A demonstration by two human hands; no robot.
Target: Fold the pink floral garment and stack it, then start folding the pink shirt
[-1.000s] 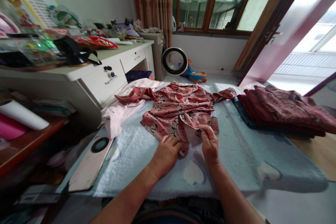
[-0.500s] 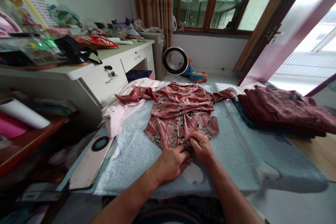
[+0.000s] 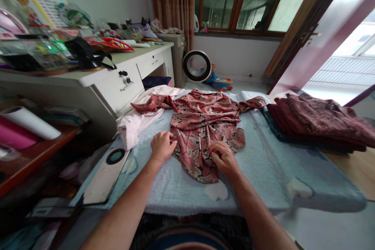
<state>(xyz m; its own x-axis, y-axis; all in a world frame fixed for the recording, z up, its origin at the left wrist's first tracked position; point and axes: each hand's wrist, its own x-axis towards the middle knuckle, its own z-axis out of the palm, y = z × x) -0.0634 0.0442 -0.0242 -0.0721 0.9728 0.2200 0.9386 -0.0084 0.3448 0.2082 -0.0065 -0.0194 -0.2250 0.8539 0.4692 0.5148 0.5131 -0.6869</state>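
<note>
A pink-red floral blouse (image 3: 193, 154) lies spread on a light blue quilted cloth (image 3: 258, 172), its collar away from me and both sleeves stretched out sideways. Creases run across its waist. At the blouse's left hem edge, my left hand (image 3: 163, 147) has its fingers curled in on the fabric, and the corner there is hidden under it. My right hand (image 3: 225, 158) pinches the cloth by the lower front, right of the middle. Between the hands, the hem hangs down in a rounded point toward me, lying flat.
Folded dark red garments (image 3: 325, 121) are stacked at the right. A pale pink garment (image 3: 130, 127) and a flat pinkish board with a dark ring (image 3: 102, 179) lie at the left. Beyond stand a cluttered white desk (image 3: 111, 86) and an open round washer door (image 3: 197, 66).
My left hand has moved left and away from me, from the hem's middle to its left edge. The hem's middle has dropped flat. My right hand stays near the lower front.
</note>
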